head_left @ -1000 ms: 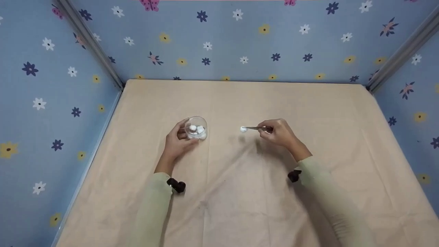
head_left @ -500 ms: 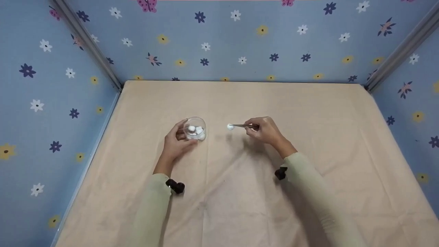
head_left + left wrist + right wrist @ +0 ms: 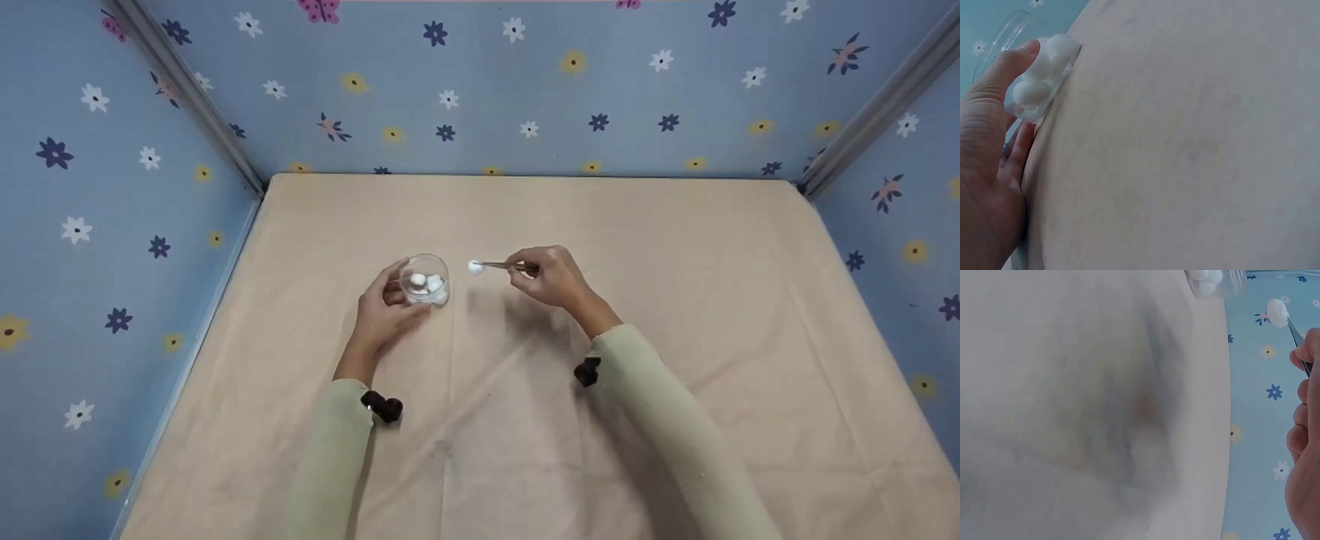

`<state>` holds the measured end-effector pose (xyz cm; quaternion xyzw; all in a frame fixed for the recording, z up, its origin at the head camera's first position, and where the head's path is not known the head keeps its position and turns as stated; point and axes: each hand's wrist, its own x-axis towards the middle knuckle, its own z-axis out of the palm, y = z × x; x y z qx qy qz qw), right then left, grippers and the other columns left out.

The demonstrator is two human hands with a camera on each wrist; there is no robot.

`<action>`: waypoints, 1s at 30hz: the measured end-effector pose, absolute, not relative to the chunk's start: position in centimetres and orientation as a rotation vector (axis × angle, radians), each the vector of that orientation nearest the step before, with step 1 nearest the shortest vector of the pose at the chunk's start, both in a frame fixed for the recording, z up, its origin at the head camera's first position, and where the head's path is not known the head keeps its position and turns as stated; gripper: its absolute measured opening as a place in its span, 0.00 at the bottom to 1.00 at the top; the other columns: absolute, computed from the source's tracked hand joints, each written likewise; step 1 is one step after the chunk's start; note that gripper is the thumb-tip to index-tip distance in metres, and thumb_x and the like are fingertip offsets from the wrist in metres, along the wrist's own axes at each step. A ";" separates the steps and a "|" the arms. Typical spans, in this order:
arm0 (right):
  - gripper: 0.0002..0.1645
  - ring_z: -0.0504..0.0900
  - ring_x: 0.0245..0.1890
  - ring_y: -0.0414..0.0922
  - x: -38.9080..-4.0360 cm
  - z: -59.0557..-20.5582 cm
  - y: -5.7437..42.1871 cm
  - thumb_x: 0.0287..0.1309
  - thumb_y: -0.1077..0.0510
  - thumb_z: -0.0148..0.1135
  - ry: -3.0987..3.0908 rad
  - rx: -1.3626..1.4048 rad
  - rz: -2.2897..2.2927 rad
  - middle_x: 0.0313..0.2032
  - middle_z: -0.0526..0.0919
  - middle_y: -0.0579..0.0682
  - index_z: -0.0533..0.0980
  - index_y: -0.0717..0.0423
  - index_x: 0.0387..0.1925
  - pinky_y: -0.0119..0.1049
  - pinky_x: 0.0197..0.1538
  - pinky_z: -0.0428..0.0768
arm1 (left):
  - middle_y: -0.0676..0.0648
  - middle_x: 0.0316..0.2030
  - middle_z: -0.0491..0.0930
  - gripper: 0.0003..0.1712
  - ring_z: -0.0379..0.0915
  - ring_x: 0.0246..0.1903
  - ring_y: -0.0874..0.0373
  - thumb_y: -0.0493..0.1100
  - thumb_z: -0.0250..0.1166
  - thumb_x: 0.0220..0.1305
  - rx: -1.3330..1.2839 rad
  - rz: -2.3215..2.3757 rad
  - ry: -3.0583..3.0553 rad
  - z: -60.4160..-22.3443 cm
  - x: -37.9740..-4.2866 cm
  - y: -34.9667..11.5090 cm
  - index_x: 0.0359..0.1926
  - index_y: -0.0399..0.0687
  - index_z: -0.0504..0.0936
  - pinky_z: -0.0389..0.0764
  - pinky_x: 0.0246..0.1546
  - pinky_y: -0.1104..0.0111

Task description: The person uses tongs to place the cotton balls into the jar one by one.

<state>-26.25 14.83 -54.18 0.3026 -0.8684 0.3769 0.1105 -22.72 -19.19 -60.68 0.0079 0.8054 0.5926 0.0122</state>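
Observation:
My left hand [image 3: 381, 315] holds a clear plastic cup [image 3: 425, 262] on the cloth, thumb on the near side and fingers around the far side. Several white cotton balls [image 3: 1033, 93] lie in the bottom of that cup. In my right hand [image 3: 551, 276] a pair of metal tweezers [image 3: 495, 265] is pinched between thumb and fingers, pointing left. Their tips grip one white cotton ball [image 3: 1278, 313], raised above the cloth just right of the cup. The right wrist view shows the ball apart from the cup, with part of the curled fingers in sight.
A beige cloth [image 3: 675, 240] with creases covers the table. Blue flowered panels [image 3: 510, 75] stand along the back and both sides, with grey metal posts [image 3: 202, 90] at the corners. Small black cameras [image 3: 382, 406] sit on both wrists.
My right hand has moved left and slightly away from me, bringing the tweezers and the cotton ball closer to the cup. The left hand and cup have stayed nearly still.

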 end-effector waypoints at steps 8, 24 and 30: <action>0.12 0.77 0.26 0.44 -26.5 -54.0 12.4 0.68 0.62 0.68 -2.537 0.885 1.096 0.37 0.96 0.59 0.93 0.62 0.45 0.36 0.36 0.74 | 0.36 0.71 0.77 0.56 0.80 0.60 0.50 0.32 0.85 0.60 0.001 1.848 2.500 -60.5 -22.7 -19.1 0.86 0.54 0.70 0.83 0.56 0.78; 0.13 0.83 0.28 0.47 -26.1 -54.3 7.5 0.69 0.60 0.67 -2.593 0.888 1.009 0.37 0.97 0.55 0.94 0.58 0.46 0.38 0.37 0.79 | 0.36 0.70 0.78 0.55 0.82 0.61 0.47 0.34 0.85 0.62 0.010 1.815 2.530 -60.7 -22.8 -19.3 0.86 0.53 0.70 0.83 0.56 0.80; 0.13 0.81 0.28 0.46 -26.0 -54.6 7.0 0.69 0.59 0.68 -2.621 0.898 0.999 0.34 0.95 0.55 0.93 0.58 0.46 0.38 0.37 0.77 | 0.36 0.70 0.79 0.55 0.83 0.62 0.48 0.33 0.85 0.62 -0.010 1.820 2.520 -60.7 -22.8 -19.2 0.86 0.53 0.70 0.86 0.60 0.76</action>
